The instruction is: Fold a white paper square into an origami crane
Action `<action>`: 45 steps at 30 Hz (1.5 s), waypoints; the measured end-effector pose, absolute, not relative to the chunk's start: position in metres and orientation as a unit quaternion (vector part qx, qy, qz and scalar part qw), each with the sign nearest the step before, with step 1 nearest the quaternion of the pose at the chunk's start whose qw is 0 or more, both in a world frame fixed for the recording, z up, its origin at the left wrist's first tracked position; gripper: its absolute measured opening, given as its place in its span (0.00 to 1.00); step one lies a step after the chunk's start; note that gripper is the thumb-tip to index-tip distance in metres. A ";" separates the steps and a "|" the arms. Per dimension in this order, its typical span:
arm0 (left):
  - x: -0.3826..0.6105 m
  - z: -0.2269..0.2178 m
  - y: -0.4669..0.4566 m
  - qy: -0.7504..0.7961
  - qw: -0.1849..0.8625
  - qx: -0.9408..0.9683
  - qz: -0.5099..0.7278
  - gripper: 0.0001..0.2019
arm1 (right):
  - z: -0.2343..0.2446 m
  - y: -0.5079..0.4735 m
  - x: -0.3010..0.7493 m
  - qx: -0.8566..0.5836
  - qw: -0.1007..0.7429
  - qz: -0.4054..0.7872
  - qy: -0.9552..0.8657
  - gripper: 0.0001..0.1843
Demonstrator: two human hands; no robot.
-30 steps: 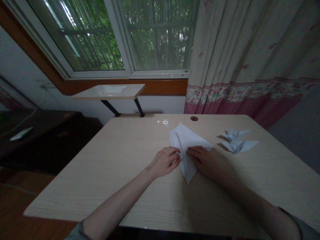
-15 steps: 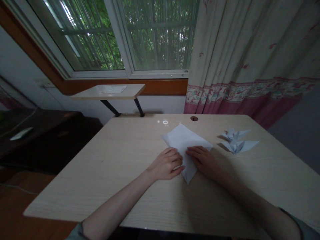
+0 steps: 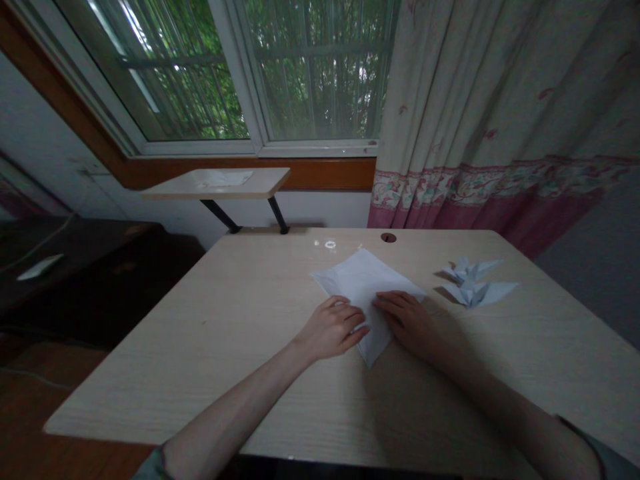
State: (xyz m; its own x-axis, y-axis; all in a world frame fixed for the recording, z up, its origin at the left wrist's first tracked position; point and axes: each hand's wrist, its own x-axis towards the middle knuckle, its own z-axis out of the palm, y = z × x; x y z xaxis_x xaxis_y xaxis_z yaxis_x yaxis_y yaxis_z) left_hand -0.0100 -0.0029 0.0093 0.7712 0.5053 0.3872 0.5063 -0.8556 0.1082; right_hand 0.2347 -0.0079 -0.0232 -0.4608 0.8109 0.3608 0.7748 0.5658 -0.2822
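A folded sheet of white paper (image 3: 367,277) lies on the table, roughly diamond-shaped, one corner pointing towards me. My left hand (image 3: 336,328) rests on its lower left edge, fingers bent and thumb held apart from them. Flat on the right side of the paper is my right hand (image 3: 406,321), its fingers stretched towards the middle. Both palms hide parts of the paper's lower edges, and how its layers lie beneath them cannot be made out. Two folded paper cranes (image 3: 475,287) stand to the right of the paper, apart from my right hand.
The pale wooden table (image 3: 225,333) has a round cable hole (image 3: 389,237) near its back edge. At the back left, a small raised shelf (image 3: 265,180) on black legs carries white paper (image 3: 227,178). A curtain (image 3: 450,187) hangs behind, beside the window (image 3: 320,73).
The paper's left corner now reaches farther left, so its upper part looks wider. Its near tip has shifted slightly left. My hands have stayed almost in place.
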 end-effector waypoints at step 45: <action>-0.014 0.003 0.004 -0.334 0.110 -0.921 -0.168 0.19 | -0.012 -0.014 0.230 -0.414 0.200 0.023 -0.888 0.19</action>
